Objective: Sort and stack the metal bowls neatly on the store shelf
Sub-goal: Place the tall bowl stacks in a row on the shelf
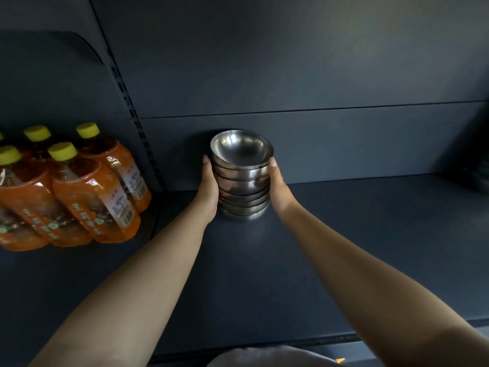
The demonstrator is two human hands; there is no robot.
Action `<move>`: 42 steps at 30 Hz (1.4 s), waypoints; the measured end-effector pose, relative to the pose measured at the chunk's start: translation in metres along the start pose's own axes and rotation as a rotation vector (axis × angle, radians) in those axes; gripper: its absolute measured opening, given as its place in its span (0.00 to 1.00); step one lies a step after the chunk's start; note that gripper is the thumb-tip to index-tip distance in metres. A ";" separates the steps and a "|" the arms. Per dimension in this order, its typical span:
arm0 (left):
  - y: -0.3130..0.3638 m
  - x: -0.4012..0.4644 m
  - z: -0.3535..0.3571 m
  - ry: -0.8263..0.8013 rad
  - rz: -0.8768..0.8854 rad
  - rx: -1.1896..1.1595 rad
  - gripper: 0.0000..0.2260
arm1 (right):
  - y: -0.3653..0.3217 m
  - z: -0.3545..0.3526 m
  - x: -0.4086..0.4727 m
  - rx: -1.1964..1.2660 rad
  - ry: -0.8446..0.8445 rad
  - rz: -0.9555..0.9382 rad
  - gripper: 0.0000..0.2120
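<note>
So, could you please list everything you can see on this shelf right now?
metal bowls: one nested stack, count unclear, silver, mid-shelf near the back panel
bottles: at least five, orange with yellow caps, in the bay to the left
shelf: one, dark blue-grey, under the stack
dark object: one, too dim to identify, far right
left hand: one, flat against the stack's left side
right hand: one, flat against the stack's right side

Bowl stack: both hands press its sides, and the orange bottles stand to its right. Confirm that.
Not quite. The head view shows the orange bottles to the left of the bowl stack, not the right. The left hand and right hand do press its sides.
</note>
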State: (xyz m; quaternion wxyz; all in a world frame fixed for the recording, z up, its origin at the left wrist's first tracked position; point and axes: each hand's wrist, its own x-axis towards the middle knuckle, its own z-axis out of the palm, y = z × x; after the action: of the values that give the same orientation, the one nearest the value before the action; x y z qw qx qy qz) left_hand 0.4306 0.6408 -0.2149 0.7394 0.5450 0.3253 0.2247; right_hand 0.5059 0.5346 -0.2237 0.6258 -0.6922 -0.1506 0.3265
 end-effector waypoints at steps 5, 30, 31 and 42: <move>0.000 0.000 0.003 0.039 -0.011 0.065 0.30 | -0.002 -0.004 0.003 -0.007 -0.026 -0.040 0.48; 0.019 0.000 0.014 0.182 -0.010 0.196 0.31 | -0.010 -0.006 0.005 -0.030 -0.011 -0.074 0.52; 0.021 -0.001 0.014 0.173 -0.012 0.177 0.30 | -0.012 -0.006 0.004 -0.022 -0.019 -0.079 0.52; 0.022 -0.006 0.020 0.183 0.020 0.059 0.29 | -0.027 -0.006 0.012 0.047 -0.009 -0.150 0.61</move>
State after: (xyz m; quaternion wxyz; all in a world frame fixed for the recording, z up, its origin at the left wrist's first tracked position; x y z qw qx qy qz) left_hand 0.4414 0.6304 -0.1884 0.6878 0.5470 0.3925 0.2712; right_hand 0.5241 0.5417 -0.2012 0.6639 -0.6626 -0.1970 0.2853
